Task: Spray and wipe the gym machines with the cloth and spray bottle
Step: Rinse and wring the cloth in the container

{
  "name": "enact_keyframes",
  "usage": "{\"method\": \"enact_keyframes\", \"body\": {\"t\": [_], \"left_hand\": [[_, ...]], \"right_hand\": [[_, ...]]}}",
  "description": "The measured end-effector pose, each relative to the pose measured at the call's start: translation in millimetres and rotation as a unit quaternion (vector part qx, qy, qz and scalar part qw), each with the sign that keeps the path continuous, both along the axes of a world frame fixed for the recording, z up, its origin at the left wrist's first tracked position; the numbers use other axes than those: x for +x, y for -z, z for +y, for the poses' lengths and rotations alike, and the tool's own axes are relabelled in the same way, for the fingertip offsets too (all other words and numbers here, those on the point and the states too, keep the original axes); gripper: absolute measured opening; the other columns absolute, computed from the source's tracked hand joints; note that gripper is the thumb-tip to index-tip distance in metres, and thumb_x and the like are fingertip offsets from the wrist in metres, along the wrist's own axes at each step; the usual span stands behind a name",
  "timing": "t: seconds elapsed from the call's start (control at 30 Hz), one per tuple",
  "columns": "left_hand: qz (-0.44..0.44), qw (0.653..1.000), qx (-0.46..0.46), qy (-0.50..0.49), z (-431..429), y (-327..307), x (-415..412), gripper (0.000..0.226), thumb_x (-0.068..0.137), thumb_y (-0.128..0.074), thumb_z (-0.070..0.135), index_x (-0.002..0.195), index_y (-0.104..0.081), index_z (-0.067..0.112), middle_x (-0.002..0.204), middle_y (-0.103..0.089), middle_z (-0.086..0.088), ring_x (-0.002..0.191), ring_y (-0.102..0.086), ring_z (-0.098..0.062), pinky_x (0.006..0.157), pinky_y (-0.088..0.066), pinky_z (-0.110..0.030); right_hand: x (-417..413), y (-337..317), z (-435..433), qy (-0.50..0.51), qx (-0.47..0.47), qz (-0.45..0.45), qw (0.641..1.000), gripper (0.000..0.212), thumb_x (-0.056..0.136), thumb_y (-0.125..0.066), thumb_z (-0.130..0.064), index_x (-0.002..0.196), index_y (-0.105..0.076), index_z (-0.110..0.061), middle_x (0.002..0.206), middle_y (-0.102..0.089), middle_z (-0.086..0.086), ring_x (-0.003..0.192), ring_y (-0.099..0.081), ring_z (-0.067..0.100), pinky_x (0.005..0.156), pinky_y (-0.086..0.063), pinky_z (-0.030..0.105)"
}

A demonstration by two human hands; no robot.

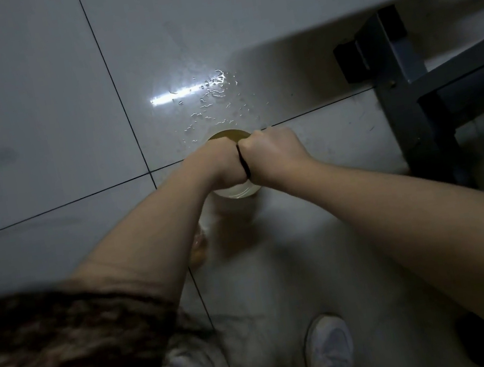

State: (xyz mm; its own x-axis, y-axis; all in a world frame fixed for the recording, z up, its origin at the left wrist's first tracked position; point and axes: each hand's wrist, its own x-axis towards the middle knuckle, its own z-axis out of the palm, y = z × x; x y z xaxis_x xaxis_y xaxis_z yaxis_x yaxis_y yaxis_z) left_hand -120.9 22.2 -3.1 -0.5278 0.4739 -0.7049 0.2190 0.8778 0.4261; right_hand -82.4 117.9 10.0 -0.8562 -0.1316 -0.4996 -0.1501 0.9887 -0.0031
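My left hand point(221, 165) and my right hand point(274, 151) are both curled into fists and pressed together, knuckle to knuckle. Between them shows only a thin black strip, which looks like the edge of a dark cloth point(244, 165) gripped by both hands. They are held right above a round container point(227, 134) of yellowish liquid standing on the tiled floor; the hands hide most of it. No spray bottle is in view.
Water droplets point(212, 92) lie on the grey tiles just beyond the container. A dark metal machine frame point(399, 77) stands on the floor to the right. My white shoe point(329, 351) is at the bottom, and a patterned sleeve point(68, 340) fills the lower left.
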Motion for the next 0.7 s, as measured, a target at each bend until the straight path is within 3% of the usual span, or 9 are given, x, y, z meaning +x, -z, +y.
{"method": "enact_keyframes", "body": {"t": [0.1, 0.17, 0.3, 0.37, 0.47, 0.53, 0.6, 0.67, 0.7], "left_hand": [[-0.101, 0.993, -0.028, -0.045, -1, 1, -11, 0.024, 0.088, -0.055, 0.007, 0.065, -0.051, 0.009, 0.04, -0.047, 0.003, 0.053, -0.043, -0.021, 0.05, -0.035, -0.024], [-0.185, 0.979, -0.031, -0.082, -9, 5, -16, 0.033, 0.085, -0.055, 0.002, 0.057, -0.042, 0.011, 0.036, -0.039, 0.001, 0.041, -0.031, -0.016, 0.044, -0.025, -0.019], [-0.229, 0.969, -0.034, -0.088, -22, 13, -16, 0.012, 0.08, -0.067, 0.001, 0.08, -0.055, 0.002, 0.063, -0.045, -0.01, 0.048, -0.039, -0.02, 0.044, -0.037, -0.024], [-0.189, 0.978, -0.004, -0.087, -19, 11, -14, 0.036, 0.076, -0.074, 0.002, 0.107, -0.057, -0.002, 0.081, -0.056, -0.012, 0.066, -0.057, -0.025, 0.059, -0.056, -0.033], [0.025, 0.996, 0.059, -0.063, -18, 5, -8, 0.083, 0.071, -0.08, 0.012, 0.139, -0.034, 0.005, 0.125, -0.049, -0.016, 0.111, -0.053, -0.032, 0.093, -0.049, -0.042], [0.183, 0.968, 0.165, -0.043, -22, 2, 4, 0.071, 0.078, -0.067, 0.009, 0.141, -0.033, 0.004, 0.132, -0.045, -0.021, 0.115, -0.05, -0.039, 0.092, -0.047, -0.046], [0.292, 0.926, 0.239, 0.029, -29, 5, 19, 0.064, 0.073, -0.049, 0.007, 0.136, -0.035, 0.003, 0.127, -0.051, -0.026, 0.108, -0.055, -0.044, 0.088, -0.051, -0.05], [0.322, 0.908, 0.25, 0.096, -34, 15, 31, 0.072, 0.067, -0.052, 0.005, 0.136, -0.032, 0.005, 0.133, -0.05, -0.028, 0.115, -0.054, -0.045, 0.093, -0.048, -0.052], [0.324, 0.905, 0.253, 0.107, -33, 19, 33, 0.077, 0.066, -0.059, 0.002, 0.138, -0.03, 0.005, 0.135, -0.049, -0.028, 0.119, -0.052, -0.046, 0.095, -0.045, -0.054]], "right_hand": [[-3, 0, 2, -0.005, -0.003, 0.017, 1.0, 0.02, 0.088, -0.05, -0.013, 0.106, -0.059, -0.012, 0.104, -0.063, 0.008, 0.095, -0.06, 0.032, 0.065, -0.035, 0.029], [-2, 0, 0, -0.015, -0.026, 0.026, 0.999, 0.025, 0.088, -0.052, -0.015, 0.112, -0.051, -0.01, 0.103, -0.063, 0.01, 0.091, -0.059, 0.033, 0.061, -0.032, 0.031], [6, 2, -3, -0.034, -0.093, -0.014, 0.995, 0.047, 0.087, -0.059, -0.033, 0.122, -0.039, -0.011, 0.106, -0.063, 0.01, 0.094, -0.059, 0.034, 0.06, -0.028, 0.032], [9, 1, -3, 0.0, -0.099, -0.038, 0.994, 0.045, 0.085, -0.059, -0.034, 0.12, -0.042, -0.011, 0.108, -0.062, 0.01, 0.096, -0.059, 0.034, 0.062, -0.03, 0.031], [6, 0, 4, 0.171, -0.133, -0.067, 0.974, 0.032, 0.084, -0.057, -0.033, 0.109, -0.053, -0.015, 0.098, -0.062, 0.008, 0.087, -0.058, 0.03, 0.062, -0.035, 0.028], [1, 1, 14, 0.321, -0.21, -0.07, 0.921, 0.01, 0.081, -0.059, -0.026, 0.084, -0.057, -0.017, 0.078, -0.06, 0.004, 0.072, -0.057, 0.025, 0.053, -0.036, 0.024], [-2, -1, 25, 0.463, -0.325, -0.101, 0.818, 0.016, 0.081, -0.06, -0.017, 0.067, -0.052, -0.017, 0.06, -0.052, 0.0, 0.055, -0.051, 0.017, 0.038, -0.034, 0.018], [-1, -6, 33, 0.526, -0.434, -0.225, 0.695, 0.021, 0.086, -0.05, -0.017, 0.065, -0.047, -0.016, 0.048, -0.043, -0.004, 0.04, -0.039, 0.01, 0.032, -0.025, 0.017], [1, -8, 35, 0.512, -0.458, -0.304, 0.66, 0.023, 0.087, -0.044, -0.019, 0.064, -0.043, -0.017, 0.045, -0.036, -0.005, 0.036, -0.031, 0.008, 0.034, -0.02, 0.017]]}}
